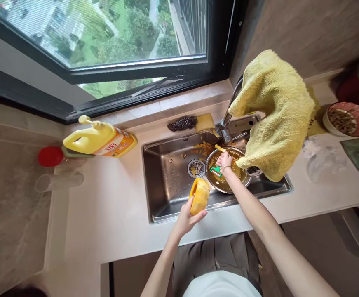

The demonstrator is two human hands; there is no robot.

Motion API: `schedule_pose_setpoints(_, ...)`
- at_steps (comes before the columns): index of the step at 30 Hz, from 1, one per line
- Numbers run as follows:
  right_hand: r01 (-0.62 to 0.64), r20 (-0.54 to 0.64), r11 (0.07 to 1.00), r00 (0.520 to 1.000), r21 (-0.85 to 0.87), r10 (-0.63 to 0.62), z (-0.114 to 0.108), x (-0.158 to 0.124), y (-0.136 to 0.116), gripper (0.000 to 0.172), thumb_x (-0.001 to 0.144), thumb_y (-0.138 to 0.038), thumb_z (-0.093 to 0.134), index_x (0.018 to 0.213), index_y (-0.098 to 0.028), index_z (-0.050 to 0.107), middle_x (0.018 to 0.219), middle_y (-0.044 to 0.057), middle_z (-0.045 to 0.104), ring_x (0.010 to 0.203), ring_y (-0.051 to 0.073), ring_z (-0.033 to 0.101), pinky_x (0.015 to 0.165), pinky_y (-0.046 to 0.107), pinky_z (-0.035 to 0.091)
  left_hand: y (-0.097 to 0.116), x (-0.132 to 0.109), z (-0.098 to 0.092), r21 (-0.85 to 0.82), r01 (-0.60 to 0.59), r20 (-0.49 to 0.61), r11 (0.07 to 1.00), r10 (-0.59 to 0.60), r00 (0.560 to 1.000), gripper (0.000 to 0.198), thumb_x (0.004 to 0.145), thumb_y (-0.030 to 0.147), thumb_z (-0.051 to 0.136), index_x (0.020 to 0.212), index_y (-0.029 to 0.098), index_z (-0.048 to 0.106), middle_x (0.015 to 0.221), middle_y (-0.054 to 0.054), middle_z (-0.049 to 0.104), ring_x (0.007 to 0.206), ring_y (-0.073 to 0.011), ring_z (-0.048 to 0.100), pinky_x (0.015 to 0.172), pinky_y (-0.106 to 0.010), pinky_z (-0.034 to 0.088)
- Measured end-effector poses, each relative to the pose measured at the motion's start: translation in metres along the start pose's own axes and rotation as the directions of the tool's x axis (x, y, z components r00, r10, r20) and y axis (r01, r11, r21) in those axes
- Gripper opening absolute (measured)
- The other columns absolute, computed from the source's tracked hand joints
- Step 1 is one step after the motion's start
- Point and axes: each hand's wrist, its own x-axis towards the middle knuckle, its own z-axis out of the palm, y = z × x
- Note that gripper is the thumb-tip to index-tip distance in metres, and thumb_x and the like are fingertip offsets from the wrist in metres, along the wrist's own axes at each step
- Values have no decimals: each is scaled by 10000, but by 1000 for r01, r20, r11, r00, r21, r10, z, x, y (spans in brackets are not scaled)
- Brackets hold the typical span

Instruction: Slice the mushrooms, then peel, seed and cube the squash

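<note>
Pale surface runs beneath a window, with a steel sink set into it. Over the sink's near edge, the left hand is curled around a hollow pumpkin piece. Its long axis runs away from the person, the far end leaning slightly right, and its cut opening faces left. The right hand is closed on a green peeler, blade to the left, above a metal bowl of cloudy water in the sink. A yellow strip juts beyond that fist; whether it belongs to the peeler, I cannot tell. Left of the bowl is the drain. Behind stands the faucet, draped with a yellow cloth. Further left, a yellow jug sits on the surface.
</note>
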Motion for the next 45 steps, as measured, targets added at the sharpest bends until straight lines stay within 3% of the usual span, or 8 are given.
schedule_pose_setpoints(4, 54, 129, 995, 989, 88, -66, -1, -21, -16, 337, 799, -395, 495, 602, -216, 289, 438, -124, 212, 321, 30, 160, 283, 138, 178, 1, 13, 1, -315, 7, 8, 949, -4, 1000, 531, 790, 611, 465, 1022, 133, 461, 624, -20, 582, 513, -135, 532, 498, -250, 422)
schedule_pose_setpoints(8, -100, 246, 983, 967, 153, 60, 8, -64, -24, 351, 806, -412, 485, 614, -218, 265, 443, -123, 187, 328, 35, 133, 285, 141, 172, 3, 23, 9, -404, 49, 34, 913, -38, 999, 489, 793, 538, 529, 1061, 132, 476, 787, -76, 646, 714, -183, 614, 679, -308, 476)
schedule_pose_setpoints(14, -207, 299, 955, 944, 214, 137, 13, -106, -15, 343, 788, -390, 523, 614, -215, 285, 434, -124, 196, 331, 33, 104, 278, 144, 129, -1, 28, 25, -365, -5, -55, 931, -16, 998, 426, 806, 581, 464, 896, 166, 440, 596, 22, 547, 451, -104, 494, 449, -234, 409)
schedule_pose_setpoints(23, 80, -35, 983, 997, 166, -75, -10, -21, -17, 370, 820, -380, 471, 599, -218, 222, 446, -116, 202, 337, 36, 140, 297, 153, 158, 3, 14, 17, -333, 17, -115, 943, -59, 992, 465, 784, 631, 438, 887, 177, 434, 506, 47, 498, 383, -100, 435, 399, -234, 352)
schedule_pose_setpoints(27, 56, 134, 978, 987, 200, -83, 3, -43, -23, 348, 799, -394, 501, 615, -220, 263, 459, -118, 208, 334, 37, 148, 294, 153, 179, 2, 20, 16, -332, -12, -177, 943, -49, 983, 467, 772, 632, 460, 880, 178, 434, 522, 46, 504, 398, -97, 447, 405, -225, 350)
schedule_pose_setpoints(33, -221, 369, 968, 915, 123, 162, 38, -86, -6, 332, 766, -422, 532, 617, -218, 317, 433, -126, 227, 320, 29, 133, 273, 142, 140, -1, 21, 14, -214, -54, -155, 975, 21, 988, 424, 790, 603, 465, 808, 182, 414, 518, 46, 500, 399, -91, 447, 406, -213, 337)
schedule_pose_setpoints(39, 48, 1, 999, 999, 21, -48, 16, -16, 8, 345, 779, -367, 505, 569, -215, 278, 401, -120, 262, 302, 25, 189, 274, 131, 147, -12, 3, 6, -239, -80, -146, 968, 46, 988, 398, 817, 560, 456, 878, 167, 452, 522, 39, 510, 410, -97, 452, 419, -217, 336)
schedule_pose_setpoints(45, 124, 214, 935, 975, -331, -54, -8, -20, 18, 413, 732, -513, 580, 547, -190, 403, 392, -96, 346, 299, 21, 273, 288, 134, 191, -15, 3, 2, -281, -100, -81, 955, 80, 993, 436, 788, 529, 531, 1005, 154, 485, 785, -62, 647, 662, -178, 605, 613, -291, 468)
